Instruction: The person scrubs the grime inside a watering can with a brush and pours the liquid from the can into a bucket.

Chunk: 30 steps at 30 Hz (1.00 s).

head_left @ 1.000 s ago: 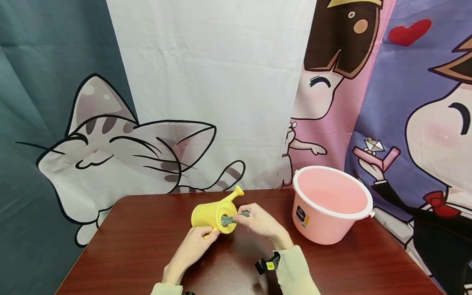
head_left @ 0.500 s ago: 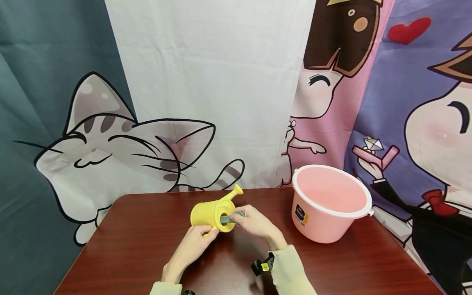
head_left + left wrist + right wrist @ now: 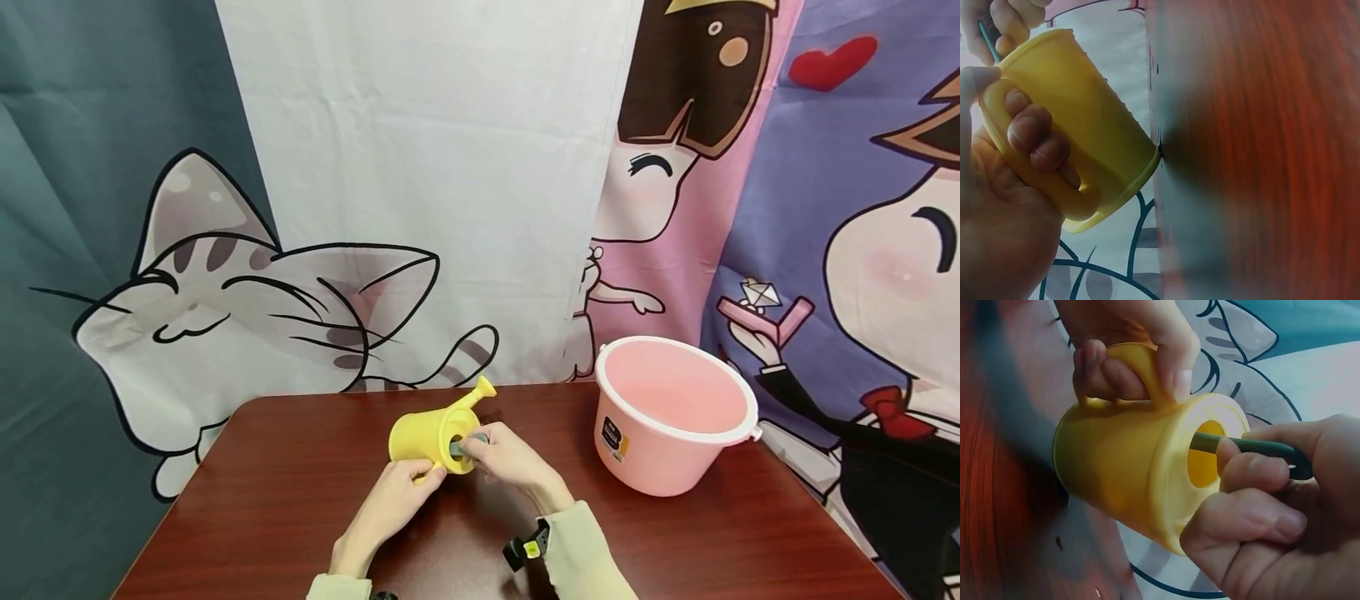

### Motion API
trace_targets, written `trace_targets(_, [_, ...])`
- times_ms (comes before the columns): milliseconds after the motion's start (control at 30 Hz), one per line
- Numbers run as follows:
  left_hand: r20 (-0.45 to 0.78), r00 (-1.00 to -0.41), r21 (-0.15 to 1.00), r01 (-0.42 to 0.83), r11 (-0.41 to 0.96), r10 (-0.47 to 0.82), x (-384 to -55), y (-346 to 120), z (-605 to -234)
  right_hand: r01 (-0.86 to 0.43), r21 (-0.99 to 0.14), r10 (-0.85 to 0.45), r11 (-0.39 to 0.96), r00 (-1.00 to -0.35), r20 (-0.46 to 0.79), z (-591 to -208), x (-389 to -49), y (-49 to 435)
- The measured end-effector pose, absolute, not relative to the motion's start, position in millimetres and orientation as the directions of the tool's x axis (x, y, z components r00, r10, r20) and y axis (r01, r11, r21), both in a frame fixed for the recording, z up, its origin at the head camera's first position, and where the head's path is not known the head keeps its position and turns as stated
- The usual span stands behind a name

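My left hand (image 3: 397, 500) grips the handle of a yellow watering can (image 3: 418, 437), fingers curled through its loop in the left wrist view. Tilted on its side, the can has its round top opening facing right and its spout pointing up to the right. In my right hand (image 3: 517, 467) a dark green brush is pinched by its handle (image 3: 1260, 447). The brush reaches through the opening, and its bristle end is hidden inside the can. Right fingers (image 3: 1254, 515) are close beside the can's rim in the right wrist view.
A pink bucket (image 3: 660, 462) with a white rim stands at the right on the dark red-brown table (image 3: 262, 500). Behind the table's back edge hangs a cloth backdrop (image 3: 450, 167) with cartoon figures.
My right hand has moved left toward the can, pushing the brush deeper; its bristles, visible a second ago at the opening, are now hidden. The left hand and can stay nearly still.
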<state>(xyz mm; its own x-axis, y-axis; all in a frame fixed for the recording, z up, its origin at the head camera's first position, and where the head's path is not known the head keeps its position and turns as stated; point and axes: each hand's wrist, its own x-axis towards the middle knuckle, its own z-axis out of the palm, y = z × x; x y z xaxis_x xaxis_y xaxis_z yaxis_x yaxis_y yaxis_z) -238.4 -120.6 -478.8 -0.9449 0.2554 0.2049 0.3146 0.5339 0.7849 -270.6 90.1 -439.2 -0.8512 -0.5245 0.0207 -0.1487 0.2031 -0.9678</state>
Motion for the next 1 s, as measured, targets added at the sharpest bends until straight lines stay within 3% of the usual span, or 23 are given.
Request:
trace_targets(333, [0.206, -0.946, 0.789, 0.312, 0.529, 0.251, -237, -123, -480, -0.160, -0.976, -0.622, 0.145, -0.782, 0.036, -435, -274, 108])
trace_targets(767, [0.186, -0.954, 0.805, 0.286, 0.520, 0.237, -238, -124, -478, -0.189, -0.957, -0.621, 0.218, -0.783, 0.013, -420, -270, 119])
trace_targets(1000, [0.179, -0.957, 0.812, 0.276, 0.515, 0.230, -238, -123, -478, -0.148, -0.978, -0.625, 0.149, -0.780, 0.023, -426, -273, 116])
